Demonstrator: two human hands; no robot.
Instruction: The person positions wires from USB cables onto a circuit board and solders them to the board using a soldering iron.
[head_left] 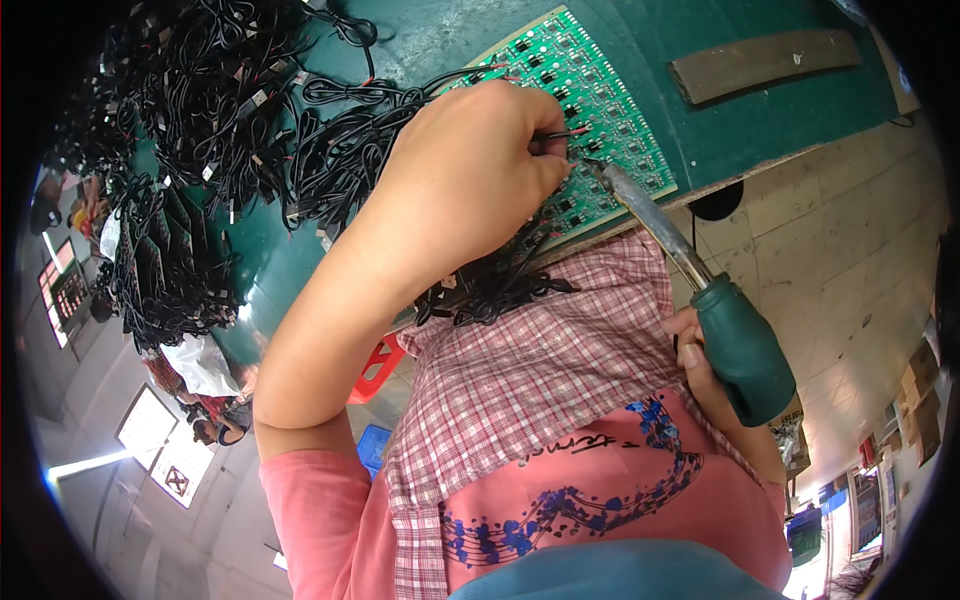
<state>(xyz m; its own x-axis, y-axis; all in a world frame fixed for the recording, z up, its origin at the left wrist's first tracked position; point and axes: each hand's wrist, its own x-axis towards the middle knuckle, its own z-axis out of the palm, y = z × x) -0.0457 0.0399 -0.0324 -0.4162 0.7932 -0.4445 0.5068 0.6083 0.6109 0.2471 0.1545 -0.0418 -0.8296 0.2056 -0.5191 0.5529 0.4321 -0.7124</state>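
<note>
A green circuit board panel (640, 150) full of small black parts lies at the bench's near edge. My left hand (470, 165) reaches over it, thumb and fingers pinched on a black cable (552, 135) whose thin red wire end points right. My right hand (690, 345) is wrapped round a soldering iron (742, 345) with a thick green handle. The iron's metal tip (598, 166) points at the panel, just right of my left fingertips; whether it touches I cannot tell. My left hand hides part of the panel.
Heaps of black cables (215, 90) with metal plugs cover the bench's left side, and more cables (500, 285) hang over its near edge by my checked apron (540, 350). A curved brown strip (765, 65) lies at the far right. A red stool (376, 368) stands below.
</note>
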